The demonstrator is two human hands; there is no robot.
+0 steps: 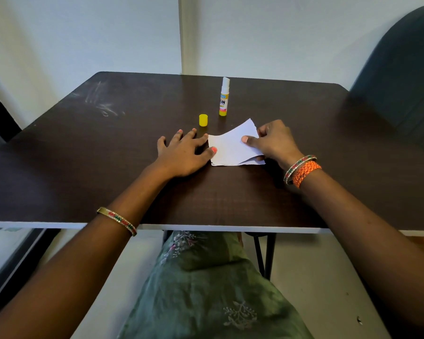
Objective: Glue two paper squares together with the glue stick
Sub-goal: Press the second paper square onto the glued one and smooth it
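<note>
Two white paper squares lie stacked on the dark table (132, 143). My right hand (272, 140) pinches the right side of the upper paper square (230, 143), thumb on top, and lifts that side. The lower paper square (252, 162) lies flat beneath, its near right corner showing. My left hand (184, 150) rests flat on the table with spread fingers, the thumb tip pressing the papers' left edge. Behind the papers the uncapped glue stick (223, 97) stands upright with its white glue exposed. Its yellow cap (203, 120) stands just left of it.
A dark chair back (402, 74) stands at the table's right rear. White walls close in behind the table. The table's near edge (206, 227) runs above my lap.
</note>
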